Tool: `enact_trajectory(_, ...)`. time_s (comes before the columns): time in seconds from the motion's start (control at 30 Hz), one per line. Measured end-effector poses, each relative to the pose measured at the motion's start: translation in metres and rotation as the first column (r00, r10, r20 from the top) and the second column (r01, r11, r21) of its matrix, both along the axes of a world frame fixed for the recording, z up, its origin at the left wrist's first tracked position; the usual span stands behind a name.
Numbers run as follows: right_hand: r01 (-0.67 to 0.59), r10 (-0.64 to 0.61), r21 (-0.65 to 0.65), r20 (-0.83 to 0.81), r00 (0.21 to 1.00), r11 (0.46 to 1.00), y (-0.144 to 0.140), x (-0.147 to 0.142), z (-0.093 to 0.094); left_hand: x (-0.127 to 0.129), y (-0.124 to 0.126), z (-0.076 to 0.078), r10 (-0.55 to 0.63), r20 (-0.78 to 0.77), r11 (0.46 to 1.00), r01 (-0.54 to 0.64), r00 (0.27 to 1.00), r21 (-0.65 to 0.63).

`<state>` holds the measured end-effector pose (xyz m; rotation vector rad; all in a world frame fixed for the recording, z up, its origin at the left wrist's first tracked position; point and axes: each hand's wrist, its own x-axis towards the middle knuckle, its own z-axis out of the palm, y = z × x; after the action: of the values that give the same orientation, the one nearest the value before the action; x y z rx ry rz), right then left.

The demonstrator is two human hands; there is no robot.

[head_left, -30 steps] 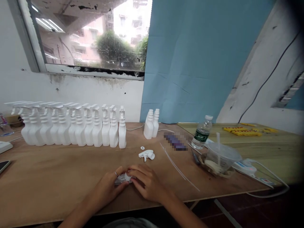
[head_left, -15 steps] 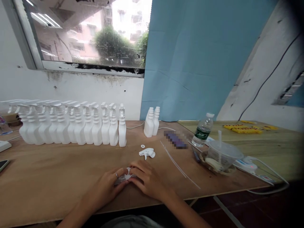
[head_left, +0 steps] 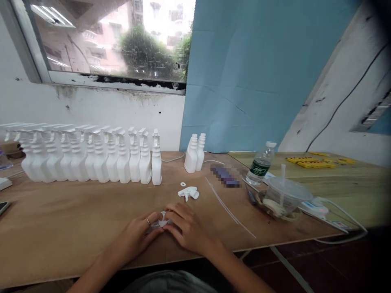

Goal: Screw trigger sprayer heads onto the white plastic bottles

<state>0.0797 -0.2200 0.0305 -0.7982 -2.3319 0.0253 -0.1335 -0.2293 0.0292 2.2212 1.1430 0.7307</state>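
Note:
Near the table's front edge, my left hand (head_left: pixel 141 234) and my right hand (head_left: pixel 186 230) meet with their fingers closed around a small white plastic piece (head_left: pixel 163 219). Most of that piece is hidden by the fingers; it looks like part of a spray head, with a pale, see-through portion towards the left. A ring shows on a left finger. Just beyond the hands, a white trigger spray head (head_left: pixel 188 193) lies on its side. A small white washer (head_left: pixel 183 184) lies flat behind it. Thin clear dip tubes (head_left: pixel 226 207) rest to the right.
Along the back left stands a row of several white spray bottles (head_left: pixel 122 162). Two white bottles without spray heads (head_left: pixel 192 156) stand right of them. Farther right are a water bottle (head_left: pixel 259 167), a lidded plastic bowl (head_left: pixel 288 193), a power strip (head_left: pixel 314 209) and yellow pieces (head_left: pixel 314 163).
The whole view has shifted slightly, so everything sits a little higher in the picture. My hands keep nearly the same pose around the white plastic piece.

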Motion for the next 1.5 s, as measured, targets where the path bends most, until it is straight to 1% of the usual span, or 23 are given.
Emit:
enact_trajectory(0.13, -0.056, 0.054, -0.083, -0.018, 0.998, 0.995, 0.001, 0.001, 0.004, 0.001, 0.000, 0.002, -0.049, 0.012, 0.999, 0.049, 0.999, 0.012)
enact_trajectory(0.2, -0.060, 0.058, -0.097, -0.024, 0.998, 0.993, 0.001, 0.002, 0.005, 0.002, 0.000, 0.003, -0.062, 0.009, 0.998, 0.062, 0.998, 0.020)
enact_trajectory(0.37, 0.101, -0.099, -0.025, 0.068, 0.993, 0.995, -0.011, -0.005, 0.006, 0.001, 0.001, 0.004, -0.096, 0.022, 0.994, 0.095, 0.995, 0.053)
enact_trajectory(0.47, 0.121, -0.118, -0.017, 0.109, 0.987, 0.993, -0.018, -0.012, 0.008, 0.000, 0.002, 0.003, -0.098, 0.016, 0.994, 0.097, 0.995, 0.045)
enact_trajectory(0.53, 0.083, -0.078, -0.055, 0.094, 0.992, 0.995, -0.019, -0.015, 0.011, -0.001, 0.002, 0.001, -0.097, 0.021, 0.995, 0.096, 0.995, 0.038)
enact_trajectory(0.6, 0.014, -0.009, -0.165, 0.032, 0.999, 0.986, -0.018, -0.016, 0.013, -0.001, 0.002, 0.000, -0.089, 0.035, 0.996, 0.088, 0.995, 0.030)
enact_trajectory(0.7, -0.140, 0.103, -0.372, -0.119, 0.988, 0.918, -0.012, -0.010, 0.017, -0.001, 0.002, 0.000, -0.066, 0.049, 0.998, 0.066, 0.997, 0.002)
enact_trajectory(0.77, -0.218, 0.141, -0.442, -0.200, 0.969, 0.870, -0.005, -0.002, 0.019, -0.001, 0.001, 0.002, -0.054, 0.031, 0.998, 0.055, 0.998, -0.018)
enact_trajectory(0.8, -0.217, 0.119, -0.451, -0.236, 0.965, 0.866, 0.000, 0.005, 0.021, -0.001, 0.001, 0.004, -0.042, 0.015, 0.999, 0.042, 0.999, -0.027)
enact_trajectory(0.83, -0.175, 0.058, -0.451, -0.260, 0.964, 0.875, 0.006, 0.013, 0.022, 0.000, 0.000, 0.004, -0.024, -0.001, 0.999, 0.023, 1.000, -0.031)
enact_trajectory(0.87, -0.088, -0.036, -0.446, -0.264, 0.964, 0.891, 0.012, 0.024, 0.024, 0.000, 0.000, 0.005, -0.005, -0.015, 0.999, 0.004, 1.000, -0.033)
enact_trajectory(0.9, 0.044, -0.164, -0.435, -0.244, 0.956, 0.899, 0.018, 0.037, 0.026, 0.000, 0.000, 0.005, 0.012, -0.023, 0.999, -0.013, 1.000, -0.031)
enact_trajectory(0.93, 0.208, -0.305, -0.418, -0.180, 0.935, 0.884, 0.023, 0.052, 0.028, 0.000, 0.000, 0.004, 0.024, -0.026, 0.999, -0.025, 0.999, -0.028)
enact_trajectory(0.97, 0.379, -0.429, -0.371, -0.059, 0.901, 0.848, 0.028, 0.068, 0.029, 0.000, 0.000, 0.002, 0.030, -0.025, 0.999, -0.031, 0.999, -0.025)
enact_trajectory(1.0, 0.545, -0.549, -0.307, 0.081, 0.832, 0.780, 0.033, 0.084, 0.029, 0.000, -0.001, 0.001, 0.036, -0.023, 0.999, -0.036, 0.999, -0.026)
enact_trajectory(1.03, 0.693, -0.663, -0.247, 0.204, 0.720, 0.677, 0.037, 0.099, 0.027, 0.001, -0.001, -0.001, 0.045, -0.021, 0.998, -0.046, 0.999, -0.032)
enact_trajectory(1.07, 0.789, -0.734, -0.204, 0.292, 0.614, 0.579, 0.040, 0.113, 0.025, 0.001, -0.001, -0.003, 0.057, -0.018, 0.997, -0.057, 0.998, -0.045)
enact_trajectory(1.1, 0.838, -0.754, -0.191, 0.368, 0.544, 0.512, 0.043, 0.125, 0.022, 0.002, -0.001, -0.004, 0.070, -0.008, 0.996, -0.071, 0.997, -0.060)
enact_trajectory(1.13, 0.867, -0.754, -0.194, 0.430, 0.496, 0.459, 0.045, 0.134, 0.018, 0.003, -0.001, -0.005, 0.079, 0.008, 0.994, -0.078, 0.997, -0.077)
enact_trajectory(1.2, 0.883, -0.727, -0.220, 0.504, 0.466, 0.414, 0.048, 0.144, 0.010, 0.003, 0.000, -0.006, 0.084, 0.052, 0.992, -0.079, 0.995, -0.099)
enact_trajectory(1.33, 0.892, -0.732, -0.212, 0.512, 0.450, 0.400, 0.052, 0.143, 0.006, 0.003, 0.002, -0.004, 0.084, 0.062, 0.992, -0.078, 0.995, -0.095)
enact_trajectory(1.43, 0.894, -0.747, -0.195, 0.494, 0.445, 0.404, 0.051, 0.138, 0.015, 0.003, 0.001, -0.003, 0.086, 0.044, 0.992, -0.081, 0.995, -0.093)
enact_trajectory(1.5, 0.876, -0.779, -0.231, 0.400, 0.482, 0.424, 0.048, 0.134, 0.027, 0.003, 0.001, -0.003, 0.089, 0.043, 0.992, -0.085, 0.995, -0.090)
